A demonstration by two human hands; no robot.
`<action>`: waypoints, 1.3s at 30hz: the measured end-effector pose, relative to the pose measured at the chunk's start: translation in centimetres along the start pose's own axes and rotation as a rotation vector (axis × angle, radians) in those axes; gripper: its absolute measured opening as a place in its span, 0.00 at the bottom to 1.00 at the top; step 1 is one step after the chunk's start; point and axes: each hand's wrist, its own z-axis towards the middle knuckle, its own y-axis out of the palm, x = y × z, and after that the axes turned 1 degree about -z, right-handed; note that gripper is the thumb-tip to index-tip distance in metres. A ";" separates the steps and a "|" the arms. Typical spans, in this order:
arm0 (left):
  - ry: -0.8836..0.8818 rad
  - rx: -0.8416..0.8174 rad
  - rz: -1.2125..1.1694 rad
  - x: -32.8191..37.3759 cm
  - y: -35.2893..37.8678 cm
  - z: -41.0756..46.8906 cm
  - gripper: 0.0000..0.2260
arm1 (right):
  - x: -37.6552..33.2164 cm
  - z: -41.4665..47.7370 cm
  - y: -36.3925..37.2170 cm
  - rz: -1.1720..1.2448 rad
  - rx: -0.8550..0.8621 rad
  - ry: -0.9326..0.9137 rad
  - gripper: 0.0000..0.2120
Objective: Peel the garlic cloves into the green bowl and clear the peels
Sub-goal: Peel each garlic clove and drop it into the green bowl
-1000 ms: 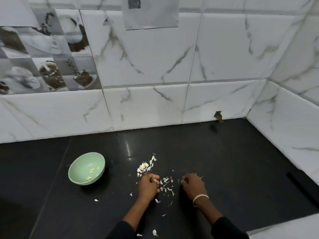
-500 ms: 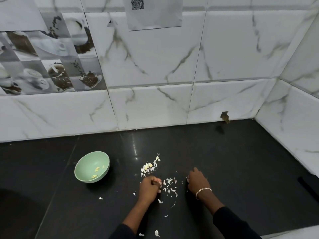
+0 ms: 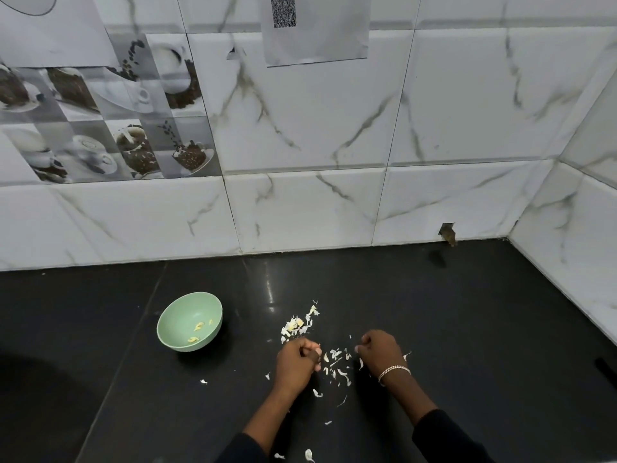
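Head view shows us one big black counter (image 3: 467,329) across the lower half, under one white tiled wall (image 3: 334,128). One green bowl (image 3: 177,315) sits at the lower left. Our two hands are at the lower middle, near the bowl but not touching it. Our left hand (image 3: 296,362) and right hand (image 3: 378,350) both have curled fingers, and we cannot tell if they hold anything. One heap of peels (image 3: 296,324) lies just above the left hand. Many loose peels (image 3: 337,362) lie between the hands. Three tiny yellow garlic bits (image 3: 198,326) lie in the bowl.
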 end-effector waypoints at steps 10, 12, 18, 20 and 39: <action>0.003 0.006 0.024 -0.1 0.0 -0.3 0.05 | -0.3 -0.6 0.7 -0.305 -0.193 -0.063 0.03; 0.007 0.003 0.031 -0.1 0.1 -0.4 0.04 | -0.5 -0.8 0.8 -0.278 -0.180 -0.065 0.05; 0.035 -0.001 0.020 0.7 0.0 -0.9 0.01 | -0.7 -1.7 0.3 -0.073 -0.106 -0.134 0.08; 0.045 -0.014 0.000 1.0 -0.2 -0.9 0.01 | -1.5 -2.2 -0.1 0.059 -0.089 -0.219 0.09; 0.214 0.083 0.003 4.0 -1.8 -2.2 0.06 | -7.2 -3.8 -0.5 0.282 0.024 -0.338 0.05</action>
